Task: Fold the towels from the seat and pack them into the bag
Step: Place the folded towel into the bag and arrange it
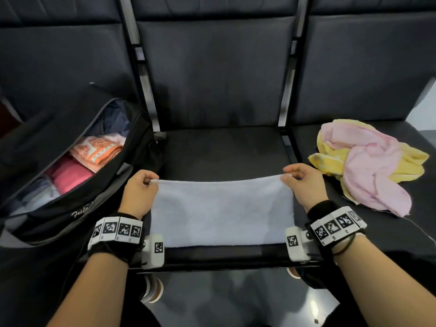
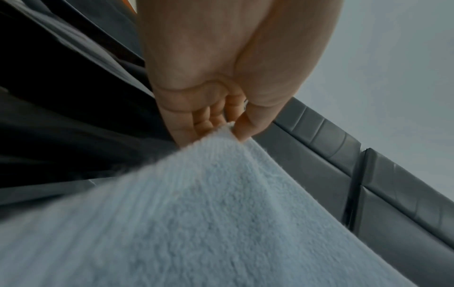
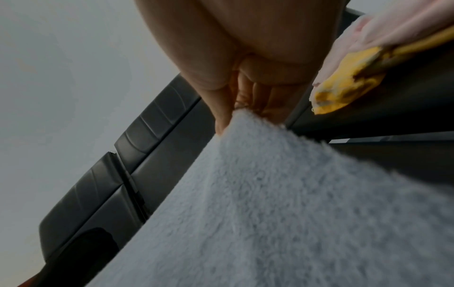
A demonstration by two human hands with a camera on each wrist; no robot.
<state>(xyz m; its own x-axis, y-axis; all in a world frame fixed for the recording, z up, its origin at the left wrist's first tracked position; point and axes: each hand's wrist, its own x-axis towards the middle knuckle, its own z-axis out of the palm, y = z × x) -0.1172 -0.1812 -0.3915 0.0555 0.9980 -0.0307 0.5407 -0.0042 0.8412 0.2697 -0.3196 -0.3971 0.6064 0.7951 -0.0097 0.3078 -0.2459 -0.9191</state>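
From the head view, your left hand (image 1: 139, 193) pinches the far left corner of the white towel (image 1: 221, 213), and your right hand (image 1: 304, 185) pinches its far right corner. The far edge is lifted taut between them; the near edge lies along the front of the middle seat (image 1: 221, 149). On the left seat stands the black bag (image 1: 77, 185), unzipped and open, with a folded orange towel (image 1: 99, 152) and a pink folded towel (image 1: 69, 175) inside it, plus paler cloth nearer you that is hard to make out. On the right seat, well apart from the bag, a pink towel (image 1: 370, 171) lies crumpled on top of a yellow towel (image 1: 330, 161).

From the left wrist view, your left hand (image 2: 221, 77) has its fingers curled, the thumb and fingertips closed on the towel's corner (image 2: 228, 132). The white towel (image 2: 196, 223) falls away toward the camera, seat backs (image 2: 368, 174) behind it.

From the right wrist view, your right hand (image 3: 233, 58) grips the same way, thumb and curled fingers pinching the other corner (image 3: 240, 116). The white towel (image 3: 294, 213) fills the lower frame, and the yellow towel (image 3: 343, 87) and pink towel (image 3: 380, 29) sit at the upper right.
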